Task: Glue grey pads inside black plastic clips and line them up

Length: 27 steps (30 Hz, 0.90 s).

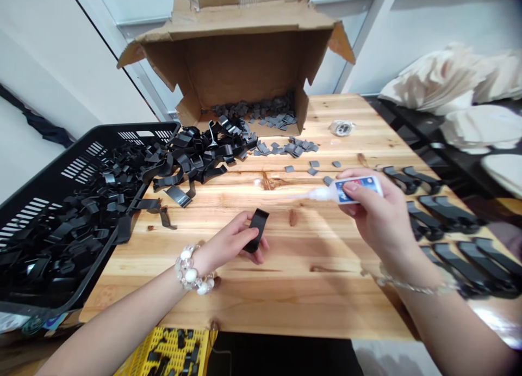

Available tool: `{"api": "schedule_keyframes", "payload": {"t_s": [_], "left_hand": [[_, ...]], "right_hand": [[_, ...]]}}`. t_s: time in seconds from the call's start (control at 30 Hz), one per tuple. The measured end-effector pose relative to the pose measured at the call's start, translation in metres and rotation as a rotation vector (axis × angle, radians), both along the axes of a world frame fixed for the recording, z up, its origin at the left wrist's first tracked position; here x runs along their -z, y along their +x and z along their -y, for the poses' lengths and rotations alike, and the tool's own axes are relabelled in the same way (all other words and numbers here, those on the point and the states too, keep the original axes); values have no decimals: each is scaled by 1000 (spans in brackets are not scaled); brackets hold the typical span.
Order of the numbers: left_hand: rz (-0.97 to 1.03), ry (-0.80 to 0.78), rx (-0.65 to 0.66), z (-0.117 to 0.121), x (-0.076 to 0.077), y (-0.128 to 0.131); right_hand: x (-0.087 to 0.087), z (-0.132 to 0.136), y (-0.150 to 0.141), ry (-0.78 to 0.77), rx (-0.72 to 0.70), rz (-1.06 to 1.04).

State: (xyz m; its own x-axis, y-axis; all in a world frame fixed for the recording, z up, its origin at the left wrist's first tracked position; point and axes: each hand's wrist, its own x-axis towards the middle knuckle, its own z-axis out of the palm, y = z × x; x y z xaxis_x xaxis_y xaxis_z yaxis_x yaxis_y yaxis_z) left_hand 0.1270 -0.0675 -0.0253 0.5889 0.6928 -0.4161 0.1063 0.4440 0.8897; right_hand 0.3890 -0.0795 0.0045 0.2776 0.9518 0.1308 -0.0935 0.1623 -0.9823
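My left hand (240, 239) is closed around a black curved clip (258, 226), held just above the wooden table with the thumb across it. Over the right half of the table, my right hand (375, 207) grips a small white glue bottle (359, 190) with a blue label. Its long thin nozzle points left, above and to the right of the clip, apart from it. Several small grey pads (313, 165) lie loose on the wood beyond the bottle. A heap of similar black clips (204, 153) spreads out past my left hand.
A black basket (87, 147) full of black clips stands at the left. An open cardboard box (244, 55) at the back holds many grey pads. Rows of black clips (448, 213) line the right edge, near a tape roll (342, 128). Below sits a yellow basket (138, 359).
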Motion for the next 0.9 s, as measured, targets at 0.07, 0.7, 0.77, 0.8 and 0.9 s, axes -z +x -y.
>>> {"api": "schedule_keyframes", "payload": {"t_s": [0.07, 0.7, 0.77, 0.8, 0.9], "left_hand": [[-6, -3, 15, 0, -1, -1], [57, -111, 136, 3, 1, -2], [67, -109, 137, 3, 2, -2], [69, -108, 137, 3, 3, -2], [62, -106, 139, 4, 2, -2]], "right_hand": [[-2, 0, -1, 11, 18, 11], [-4, 3, -8, -28, -32, -30], [-3, 3, -8, -24, -32, -18], [-3, 3, -8, -26, -31, -12], [-4, 4, -9, -44, -26, -13]]}}
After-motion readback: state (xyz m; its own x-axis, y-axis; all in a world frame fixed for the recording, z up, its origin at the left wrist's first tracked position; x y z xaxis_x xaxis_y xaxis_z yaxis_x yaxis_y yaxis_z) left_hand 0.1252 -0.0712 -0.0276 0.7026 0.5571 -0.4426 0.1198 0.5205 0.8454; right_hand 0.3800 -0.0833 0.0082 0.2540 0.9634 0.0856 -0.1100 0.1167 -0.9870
